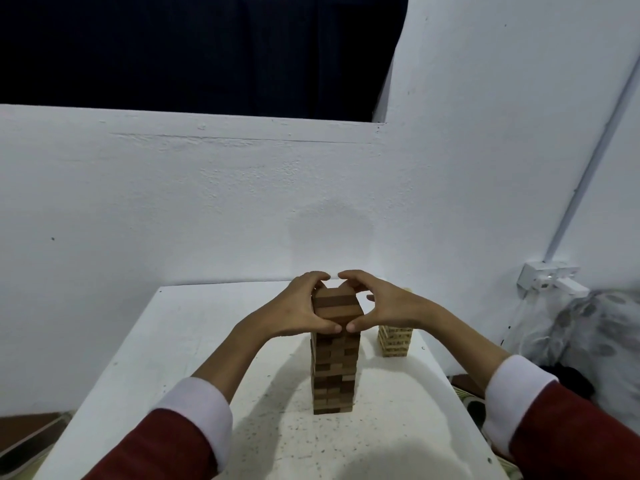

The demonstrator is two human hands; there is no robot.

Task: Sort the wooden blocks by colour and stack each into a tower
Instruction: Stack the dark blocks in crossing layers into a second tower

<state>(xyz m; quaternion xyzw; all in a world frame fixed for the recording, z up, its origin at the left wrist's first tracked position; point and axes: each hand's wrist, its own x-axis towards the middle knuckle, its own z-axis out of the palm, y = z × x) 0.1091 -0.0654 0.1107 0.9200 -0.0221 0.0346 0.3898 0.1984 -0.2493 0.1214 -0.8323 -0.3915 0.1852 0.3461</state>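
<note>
A tall tower of brown blocks (334, 368) stands upright near the middle of the white worktop (194, 341), made of dark and mid-brown wooden layers laid crosswise on each other. Both hands cup its top part. The left hand (299, 310) curls round the left side, its fingers over the top edge and its thumb (329, 328) pressed on the near face. The right hand (381, 306) mirrors it on the right side, fingers arched over the top and thumb (356, 325) on the near face, just beside the left thumb. The fingertips of the 2 hands nearly meet above the tower; whether they touch cannot be told. So both hands are closed round the tower's upper layers, holding it from 2 sides.

A second, shorter tower of pale blocks (394, 341) stands on the worktop behind and to the right of the brown one, apart from it, and partly hidden by the right wrist.

Both arms wear dark red sleeves (162, 448) with white cuffs (204, 400). The worktop is speckled with small dark flecks. A white wall (207, 202) rises behind it, with a dark opening (190, 46) above. A white fitting (550, 277) is fixed low on the right wall, and patterned cloth (595, 327) lies below it.
</note>
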